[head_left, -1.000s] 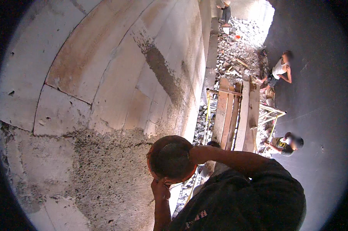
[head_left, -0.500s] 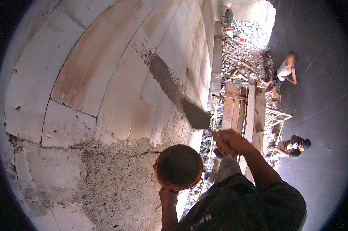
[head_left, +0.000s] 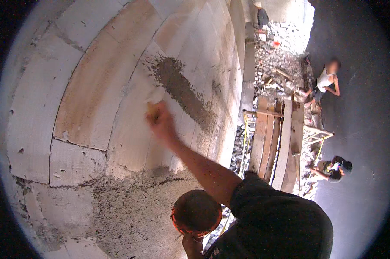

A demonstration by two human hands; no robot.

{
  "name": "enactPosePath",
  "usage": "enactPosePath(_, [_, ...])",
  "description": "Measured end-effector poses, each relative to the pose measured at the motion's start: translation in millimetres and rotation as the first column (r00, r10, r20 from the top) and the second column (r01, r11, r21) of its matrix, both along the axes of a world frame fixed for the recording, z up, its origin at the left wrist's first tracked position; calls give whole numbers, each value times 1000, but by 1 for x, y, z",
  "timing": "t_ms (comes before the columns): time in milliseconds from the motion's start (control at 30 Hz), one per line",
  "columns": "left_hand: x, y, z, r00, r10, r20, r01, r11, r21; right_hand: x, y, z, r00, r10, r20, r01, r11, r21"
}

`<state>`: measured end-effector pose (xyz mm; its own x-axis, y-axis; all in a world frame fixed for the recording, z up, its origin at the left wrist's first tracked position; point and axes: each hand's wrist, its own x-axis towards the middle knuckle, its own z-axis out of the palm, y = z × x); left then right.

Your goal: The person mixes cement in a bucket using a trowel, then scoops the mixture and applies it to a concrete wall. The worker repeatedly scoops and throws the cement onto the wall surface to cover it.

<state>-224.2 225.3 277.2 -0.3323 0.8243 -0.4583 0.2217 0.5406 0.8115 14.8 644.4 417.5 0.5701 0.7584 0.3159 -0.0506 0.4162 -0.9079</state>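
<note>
My right hand (head_left: 161, 121) is closed round the yellowish handle of a trowel (head_left: 151, 105), held up close to the pale block wall (head_left: 91, 86). Motion smears the trowel, so its blade is hard to make out. Just right of it, a slanting band of wet grey mortar (head_left: 182, 88) sticks to the blocks, its upper end splattered. Low in the view, my left hand (head_left: 192, 245) grips the near side of a round orange-rimmed bucket (head_left: 174, 220). Dark mortar (head_left: 197, 211) fills the inside of this bucket. Its underside is hidden.
Rough grey plaster (head_left: 130, 216) covers the lower wall. To the right are scaffold planks (head_left: 285, 146) on a yellow metal frame (head_left: 320, 138), with rubble (head_left: 277, 64) beyond. Two people (head_left: 328, 80) are at the right; another person (head_left: 262, 17) is far off, near the top.
My right hand has swung left and up from beside the planks to the wall with the trowel. The bucket in my left hand sits lower in view.
</note>
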Motion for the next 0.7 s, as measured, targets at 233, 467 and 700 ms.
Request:
enactPosePath(233, [8,-11,0,968,201,150,-170,966,-195,19,-70,-83,520,596,-612,-710,699,78])
enactPosePath(467, [29,-15,1,973,214,86,-183,944,-274,129,26,-228,453,332,-827,-652,757,-52])
enactPosePath(700, [41,-14,4,973,226,44,-202,929,-310,107,75,-217,293,403,-867,-789,614,19])
